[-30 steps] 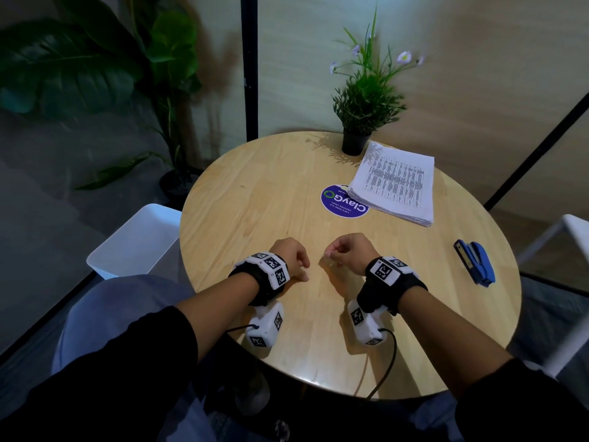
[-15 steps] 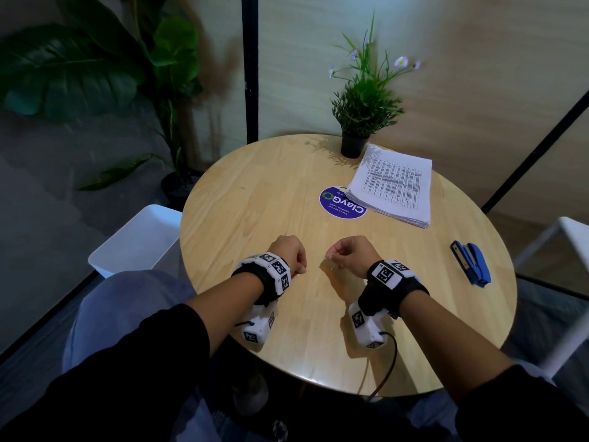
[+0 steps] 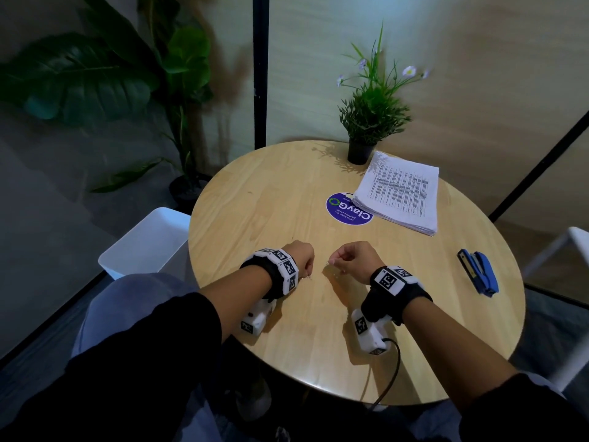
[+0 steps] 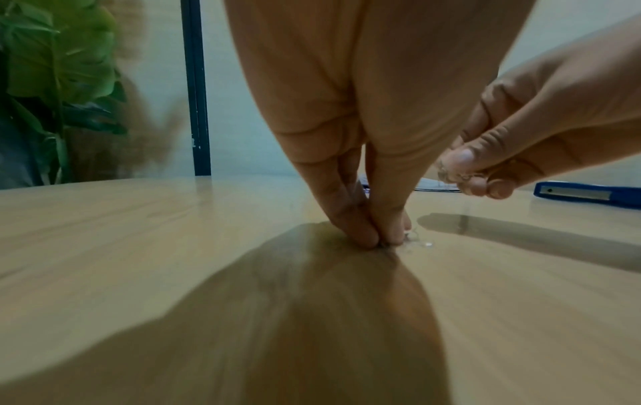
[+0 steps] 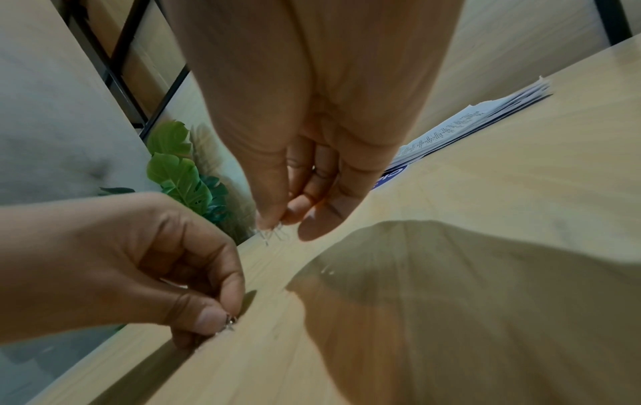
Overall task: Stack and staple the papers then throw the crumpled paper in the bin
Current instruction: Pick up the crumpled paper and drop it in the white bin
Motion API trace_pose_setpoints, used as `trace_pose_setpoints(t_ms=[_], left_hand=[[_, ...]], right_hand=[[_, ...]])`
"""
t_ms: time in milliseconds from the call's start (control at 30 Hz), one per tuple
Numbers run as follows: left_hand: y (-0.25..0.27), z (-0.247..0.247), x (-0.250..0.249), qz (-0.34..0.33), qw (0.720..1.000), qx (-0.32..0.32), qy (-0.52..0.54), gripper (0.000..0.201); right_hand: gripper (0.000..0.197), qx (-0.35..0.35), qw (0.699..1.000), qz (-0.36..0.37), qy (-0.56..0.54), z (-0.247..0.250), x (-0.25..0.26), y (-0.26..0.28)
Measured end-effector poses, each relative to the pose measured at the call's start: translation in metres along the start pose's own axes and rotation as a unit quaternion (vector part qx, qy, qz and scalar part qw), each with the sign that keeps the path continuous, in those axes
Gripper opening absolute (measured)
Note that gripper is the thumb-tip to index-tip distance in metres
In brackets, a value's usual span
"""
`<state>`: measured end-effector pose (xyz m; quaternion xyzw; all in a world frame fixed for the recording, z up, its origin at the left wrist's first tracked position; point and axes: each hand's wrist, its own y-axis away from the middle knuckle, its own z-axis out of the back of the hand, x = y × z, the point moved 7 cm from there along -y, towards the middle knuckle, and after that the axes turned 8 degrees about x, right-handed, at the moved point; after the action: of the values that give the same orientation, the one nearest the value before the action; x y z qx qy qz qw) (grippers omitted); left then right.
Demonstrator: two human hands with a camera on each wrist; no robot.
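Fingers of both hands are curled into pinches over the near middle of the round table [image 3: 255,193]: the left hand [image 3: 301,255] nips a small bent staple against the wood, and the right hand [image 3: 355,256] holds a loose cluster of staples [image 5: 272,233] just above it. Against the frames of a second ago both hands sit in much the same spot and little has shifted beyond the camera; the judgement is that stray staples are being gathered and the stapling looks done. Taking the stack of papers [image 3: 400,193] as landmark: it lies squared at the far right of the table, the potted plant [image 3: 371,122] just behind it, the round sticker [image 3: 345,208] touching its near-left corner, the stapler [image 3: 478,271] well nearer and to its right. The white bin [image 3: 145,247] stands off the table's left edge, far from the stack. No crumpled paper is visible in any view. Nothing obstructs the route to the bin.
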<state>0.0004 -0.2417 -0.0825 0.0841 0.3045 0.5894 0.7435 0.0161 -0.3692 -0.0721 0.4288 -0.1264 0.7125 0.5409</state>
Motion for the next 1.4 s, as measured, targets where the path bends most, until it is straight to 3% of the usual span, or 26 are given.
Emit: trace_pose_setpoints(t_ms=[167, 367, 533, 700, 1033, 1167, 1267, 1400], left_hand=[[-0.001, 0.011, 0.015, -0.008, 0.999, 0.003, 0.038, 0.016], [0.017, 0.058, 0.066, -0.017, 0.987, -0.068, 0.142, 0.016], [0.051, 0.103, 0.140, 0.020, 0.978, -0.117, 0.174, 0.015], [0.095, 0.132, 0.242, 0.095, 0.961, -0.168, 0.197, 0.014], [0.132, 0.111, 0.353, 0.223, 0.920, -0.207, 0.247, 0.008], [0.131, 0.104, 0.380, 0.246, 0.904, -0.218, 0.273, 0.009], [0.126, 0.098, 0.390, 0.247, 0.900, -0.217, 0.287, 0.010], [0.118, 0.091, 0.396, 0.246, 0.894, -0.225, 0.298, 0.010]], right_hand=[[0.027, 0.007, 1.000, -0.002, -0.004, -0.005, 0.004, -0.011], [0.017, 0.025, 0.999, 0.019, -0.025, -0.023, 0.037, -0.045], [0.022, 0.058, 0.996, 0.064, -0.037, -0.057, 0.100, -0.089], [0.010, 0.107, 0.989, 0.102, -0.016, -0.119, 0.181, -0.137], [0.023, 0.168, 0.981, 0.092, 0.030, -0.208, 0.258, -0.203], [0.019, 0.169, 0.983, 0.054, 0.042, -0.236, 0.268, -0.224], [0.005, 0.147, 0.987, 0.043, 0.054, -0.245, 0.271, -0.233], [0.011, 0.147, 0.985, 0.041, 0.078, -0.249, 0.271, -0.242]])
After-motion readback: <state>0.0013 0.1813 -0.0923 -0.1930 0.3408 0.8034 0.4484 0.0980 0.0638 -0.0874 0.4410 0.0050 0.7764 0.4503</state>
